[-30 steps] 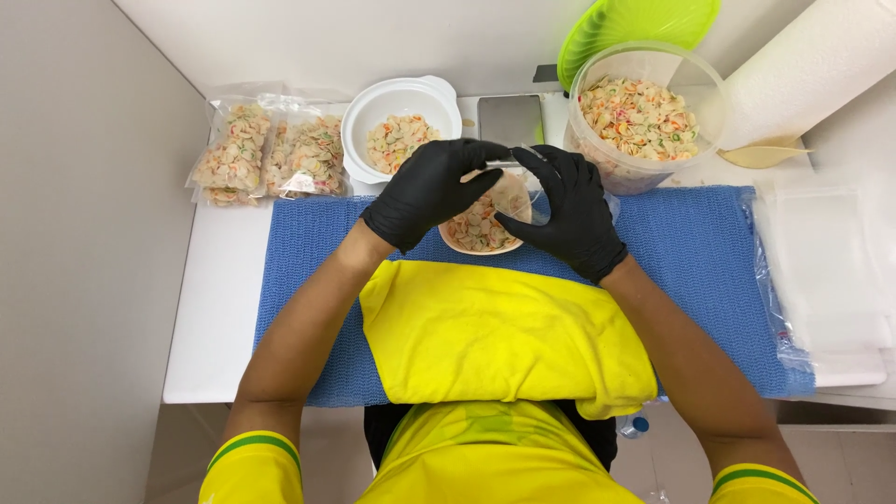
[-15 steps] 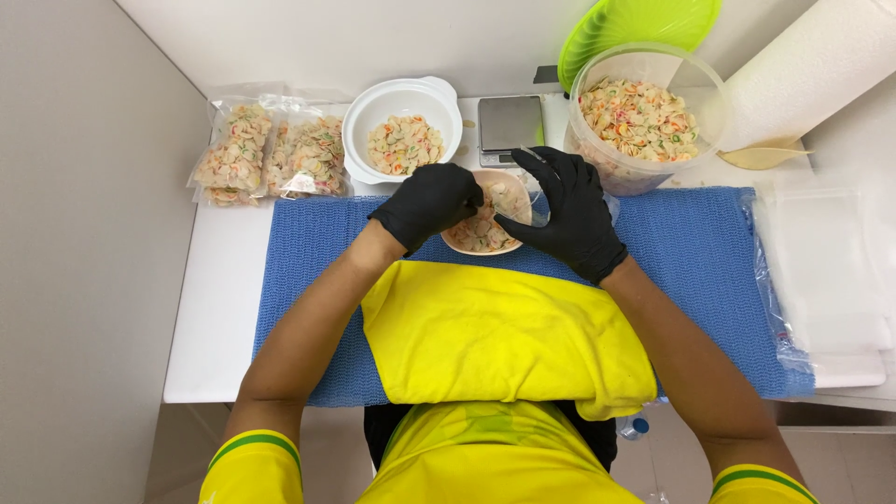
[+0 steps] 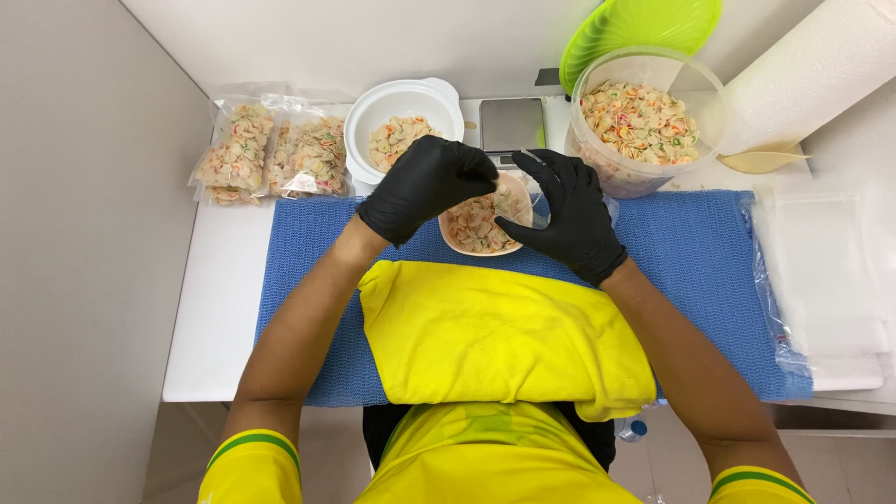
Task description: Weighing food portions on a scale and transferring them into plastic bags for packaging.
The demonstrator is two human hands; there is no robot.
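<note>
A small clear plastic bag [image 3: 523,201] is pinched open between the curled fingers of the black-gloved left hand [image 3: 425,187] and right hand [image 3: 565,215], above a small beige bowl of coloured shell pasta [image 3: 476,229] on the blue-matted surface [image 3: 691,252]; filling seems underway, calling for a steady bag mouth.

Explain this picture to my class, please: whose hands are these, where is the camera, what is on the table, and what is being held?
No machine is involved. The camera is worn on a person's head and looks down at their own two black-gloved hands. The left hand and right hand meet over a small bowl of coloured shell pasta, holding what looks like a thin clear bag between them; it is hard to make out. They work on a blue mat. Behind it stand a white bowl of pasta, a small scale and a big clear tub of pasta. Filled bags lie at left, and a paper roll at right.
</note>
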